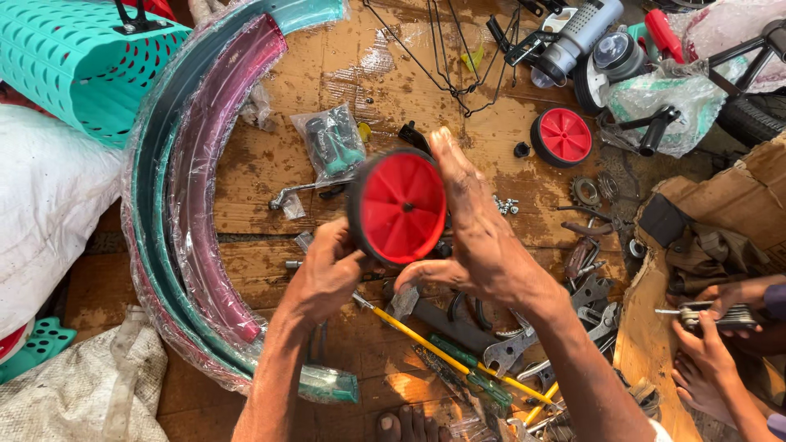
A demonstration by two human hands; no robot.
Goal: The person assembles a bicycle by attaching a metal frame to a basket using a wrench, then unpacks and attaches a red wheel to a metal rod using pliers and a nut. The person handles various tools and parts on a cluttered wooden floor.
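Note:
A small training wheel (401,206) with a red plastic hub and black tyre is held up between both my hands. My right hand (475,237) wraps around its right side and back, fingers stretched upward. At the wheel's lower left edge my left hand (327,270) pinches something small at the axle; what it pinches is hidden. A second matching red wheel (562,136) lies flat on the wooden floor at the upper right.
Plastic-wrapped curved mudguards (176,205) arc along the left. A bag of teal grips (332,146) lies above the wheel. Wrenches and a yellow-handled tool (446,356) lie below my hands. A teal basket (78,65) is top left. Another person's hands (712,315) hold a tool at right.

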